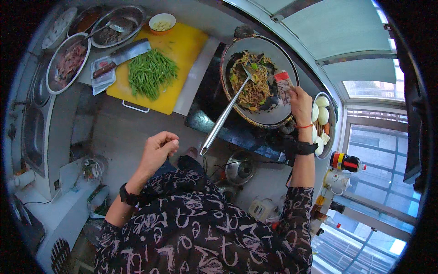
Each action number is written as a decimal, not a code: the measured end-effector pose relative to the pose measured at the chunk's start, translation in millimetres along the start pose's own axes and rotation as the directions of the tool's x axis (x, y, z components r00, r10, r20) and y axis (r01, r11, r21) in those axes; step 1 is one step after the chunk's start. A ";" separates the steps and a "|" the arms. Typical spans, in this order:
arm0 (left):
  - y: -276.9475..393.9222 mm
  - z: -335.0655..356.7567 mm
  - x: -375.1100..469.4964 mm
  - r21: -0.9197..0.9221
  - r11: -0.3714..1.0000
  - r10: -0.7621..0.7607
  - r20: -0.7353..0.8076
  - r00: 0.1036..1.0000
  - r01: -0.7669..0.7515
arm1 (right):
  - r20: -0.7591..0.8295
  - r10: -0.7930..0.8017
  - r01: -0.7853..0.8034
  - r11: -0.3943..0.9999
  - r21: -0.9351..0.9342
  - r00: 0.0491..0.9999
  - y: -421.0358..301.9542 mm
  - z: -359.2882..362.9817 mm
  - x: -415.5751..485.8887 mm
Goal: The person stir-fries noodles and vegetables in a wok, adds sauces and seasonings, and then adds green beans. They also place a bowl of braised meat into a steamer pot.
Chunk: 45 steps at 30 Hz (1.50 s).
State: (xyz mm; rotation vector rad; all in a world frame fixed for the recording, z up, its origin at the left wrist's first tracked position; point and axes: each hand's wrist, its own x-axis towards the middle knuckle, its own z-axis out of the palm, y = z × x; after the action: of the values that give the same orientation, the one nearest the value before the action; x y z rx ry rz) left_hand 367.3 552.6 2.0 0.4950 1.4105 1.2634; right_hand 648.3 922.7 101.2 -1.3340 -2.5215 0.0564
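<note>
My right hand (300, 104) grips a red and white seasoning packet (283, 84) over the right side of a large wok (270, 118). Stir-fried food (251, 90), brown with green and yellow pieces, lies in the wok. A steel spatula (220, 121) rests with its blade in the food and its handle over the near rim, touched by neither hand. My left hand (159, 149) hangs in front of my body with its fingers loosely curled, and no object shows in it. Whether the packet is torn, or anything falls from it, I cannot tell.
On the left, a yellow cutting board (190, 44) bears chopped green vegetables (152, 73) and a cleaver (131, 51). A bowl of raw meat (70, 63) stands farther left. Right of the wok are a tray of buns (321, 114) and a dark sauce bottle (347, 162).
</note>
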 end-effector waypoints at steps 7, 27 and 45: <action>1.9 0.3 2.2 -0.009 1.000 -0.014 0.036 0.999 0.014 | -0.100 0.194 -0.178 0.973 0.145 0.976 -6.1 -17.9 -44.9; -5.8 30.4 17.1 0.251 0.968 -0.069 0.156 0.985 0.028 | -0.353 0.865 -0.086 0.407 0.909 0.356 96.2 -129.4 -239.9; -33.1 76.3 -19.5 0.353 0.924 -0.158 0.006 0.987 0.145 | -0.610 0.722 -0.677 0.272 0.684 -0.326 330.4 -106.7 -404.7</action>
State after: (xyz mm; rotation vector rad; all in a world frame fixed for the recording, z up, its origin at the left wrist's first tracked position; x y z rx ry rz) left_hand 452.5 555.9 -3.2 0.6327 1.6222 0.8753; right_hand 1157.3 771.0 53.8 -1.8937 -0.3517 -0.3228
